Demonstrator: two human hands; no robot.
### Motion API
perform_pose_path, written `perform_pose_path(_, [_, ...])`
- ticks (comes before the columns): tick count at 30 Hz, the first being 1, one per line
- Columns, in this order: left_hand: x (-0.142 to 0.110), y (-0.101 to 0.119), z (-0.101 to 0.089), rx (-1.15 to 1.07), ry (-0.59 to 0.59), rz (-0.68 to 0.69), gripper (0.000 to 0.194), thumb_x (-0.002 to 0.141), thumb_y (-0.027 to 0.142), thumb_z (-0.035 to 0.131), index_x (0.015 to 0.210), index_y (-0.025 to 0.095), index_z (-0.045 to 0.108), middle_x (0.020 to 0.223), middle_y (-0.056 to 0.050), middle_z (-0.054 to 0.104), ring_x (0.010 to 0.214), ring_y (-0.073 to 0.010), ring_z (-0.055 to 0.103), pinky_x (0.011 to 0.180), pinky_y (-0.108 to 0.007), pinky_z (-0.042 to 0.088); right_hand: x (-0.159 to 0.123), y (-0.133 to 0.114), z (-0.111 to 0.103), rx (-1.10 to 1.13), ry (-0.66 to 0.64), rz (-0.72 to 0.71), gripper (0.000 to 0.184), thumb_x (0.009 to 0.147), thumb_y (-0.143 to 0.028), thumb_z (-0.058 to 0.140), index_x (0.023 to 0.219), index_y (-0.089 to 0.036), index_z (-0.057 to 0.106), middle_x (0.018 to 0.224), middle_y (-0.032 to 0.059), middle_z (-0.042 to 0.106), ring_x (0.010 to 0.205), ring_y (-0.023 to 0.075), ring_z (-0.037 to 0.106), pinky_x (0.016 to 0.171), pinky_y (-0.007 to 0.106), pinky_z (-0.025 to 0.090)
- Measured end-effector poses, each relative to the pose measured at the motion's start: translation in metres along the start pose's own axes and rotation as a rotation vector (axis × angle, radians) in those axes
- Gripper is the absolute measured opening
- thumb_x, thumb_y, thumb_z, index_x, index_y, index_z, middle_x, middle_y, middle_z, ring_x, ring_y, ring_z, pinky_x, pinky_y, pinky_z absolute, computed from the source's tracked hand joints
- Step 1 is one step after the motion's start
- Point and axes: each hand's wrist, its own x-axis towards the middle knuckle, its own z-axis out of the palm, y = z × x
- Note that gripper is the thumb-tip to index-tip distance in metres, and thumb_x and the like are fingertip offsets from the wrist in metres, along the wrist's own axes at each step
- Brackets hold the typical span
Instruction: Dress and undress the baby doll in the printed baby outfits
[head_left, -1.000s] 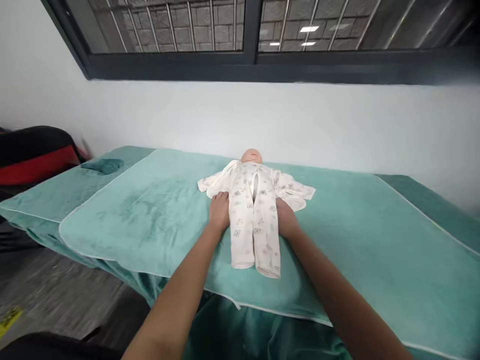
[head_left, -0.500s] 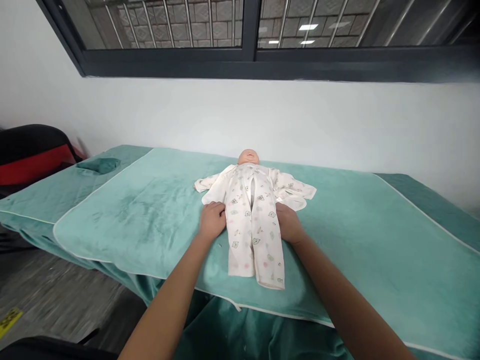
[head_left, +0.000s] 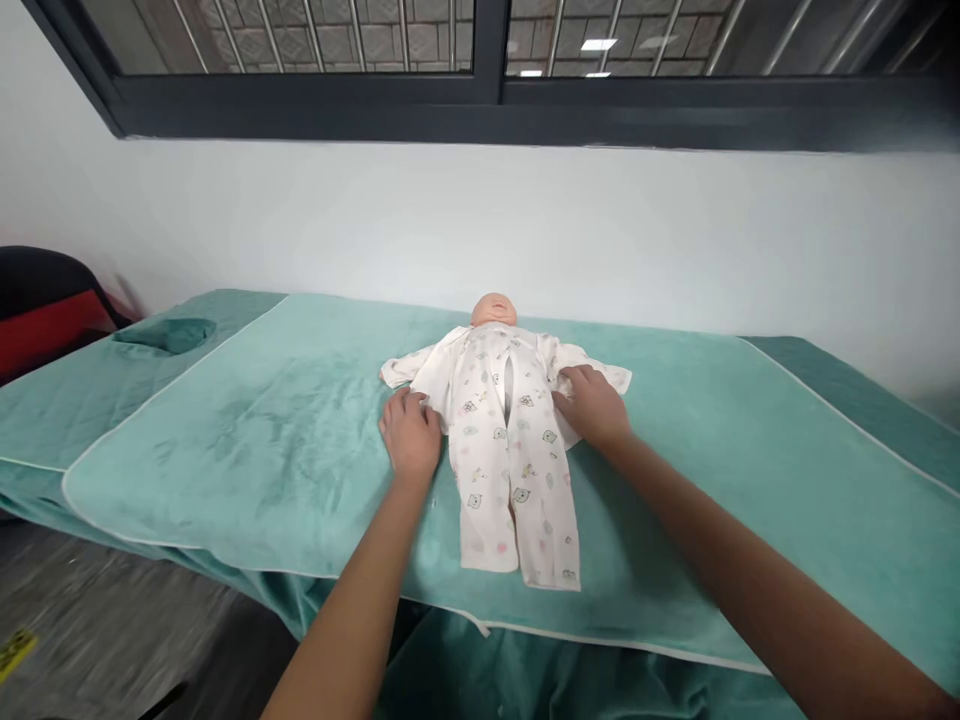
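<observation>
A baby doll [head_left: 493, 309] lies on its back, head toward the wall. It wears a white long-sleeved baby shirt [head_left: 433, 378]. White printed baby trousers [head_left: 517, 480] lie over its front, legs toward me, with a dark slit at the crotch. My left hand [head_left: 411, 435] rests at the lower left edge of the shirt, fingers slightly bent and apart. On the other side, my right hand [head_left: 596, 405] reaches over the shirt's right flap below the sleeve, thumb apart from its fingers and near the trousers. Both hands partly hide the shirt's edges.
A pale green plush sheet [head_left: 247, 430] with white piping covers the bed. At the left lies a darker green cover [head_left: 112, 400] with a hollow in it. A black and red chair [head_left: 52, 310] stands at far left. Behind are a white wall [head_left: 375, 220] and a barred window [head_left: 487, 90].
My left hand has moved left and up from the trousers' side to the shirt's edge. My right hand has risen from the trousers to the right shirt flap. The view has shifted slightly.
</observation>
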Motion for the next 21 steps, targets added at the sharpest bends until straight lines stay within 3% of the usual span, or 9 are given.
perform_pose_path(4, [0.000, -0.001, 0.002, 0.060, 0.022, -0.005, 0.025, 0.090, 0.019, 0.048, 0.109, 0.017, 0.064, 0.136, -0.016, 0.057, 0.130, -0.0323, 0.051, 0.105, -0.050, 0.042, 0.028, -0.004, 0.001, -0.093, -0.153, 0.038, 0.029, 0.096, -0.037, 0.044, 0.115, -0.020, 0.059, 0.120, 0.0155, 0.062, 0.105, 0.0304, 0.060, 0.073, 0.036, 0.043])
perform_pose_path(10, [0.001, 0.001, 0.007, 0.192, 0.071, -0.024, 0.031, 0.092, 0.025, 0.046, 0.115, 0.011, 0.061, 0.131, -0.021, 0.060, 0.132, -0.0352, 0.047, 0.110, -0.050, 0.037, 0.038, 0.019, -0.011, 0.063, -0.169, 0.221, 0.038, 0.102, -0.035, 0.026, 0.111, -0.019, 0.059, 0.091, 0.0109, 0.070, 0.080, 0.0239, 0.063, 0.063, 0.031, 0.037])
perform_pose_path(14, [0.002, 0.002, 0.006, 0.218, 0.032, -0.030, 0.029, 0.092, 0.026, 0.045, 0.111, 0.012, 0.062, 0.112, -0.017, 0.066, 0.115, -0.0337, 0.056, 0.103, -0.049, 0.040, 0.030, 0.032, -0.012, 0.179, -0.234, 0.139, 0.030, 0.092, -0.049, 0.051, 0.105, -0.024, 0.063, 0.091, 0.0028, 0.071, 0.079, 0.0195, 0.062, 0.063, 0.027, 0.038])
perform_pose_path(16, [0.002, 0.002, 0.005, 0.216, 0.023, -0.023, 0.029, 0.092, 0.026, 0.044, 0.111, 0.013, 0.062, 0.107, -0.016, 0.066, 0.110, -0.0329, 0.057, 0.101, -0.049, 0.041, 0.026, 0.032, -0.010, 0.230, -0.254, 0.065, 0.026, 0.084, -0.047, 0.062, 0.096, -0.024, 0.065, 0.085, 0.0014, 0.070, 0.075, 0.0190, 0.060, 0.063, 0.027, 0.036])
perform_pose_path(18, [0.001, 0.001, 0.004, 0.206, 0.021, -0.016, 0.030, 0.092, 0.025, 0.044, 0.112, 0.013, 0.062, 0.105, -0.016, 0.066, 0.108, -0.0324, 0.057, 0.100, -0.048, 0.040, 0.026, 0.030, -0.010, 0.259, -0.236, 0.045, 0.021, 0.084, -0.043, 0.060, 0.082, -0.022, 0.063, 0.078, 0.0022, 0.068, 0.072, 0.0191, 0.058, 0.062, 0.028, 0.035])
perform_pose_path(21, [0.000, 0.001, 0.004, 0.191, 0.029, -0.015, 0.030, 0.091, 0.023, 0.044, 0.113, 0.013, 0.061, 0.105, -0.015, 0.066, 0.107, -0.0321, 0.057, 0.100, -0.048, 0.039, 0.036, 0.024, -0.020, 0.299, -0.187, 0.110, 0.031, 0.092, -0.043, 0.044, 0.074, -0.022, 0.056, 0.072, 0.0033, 0.067, 0.065, 0.0177, 0.056, 0.060, 0.029, 0.037])
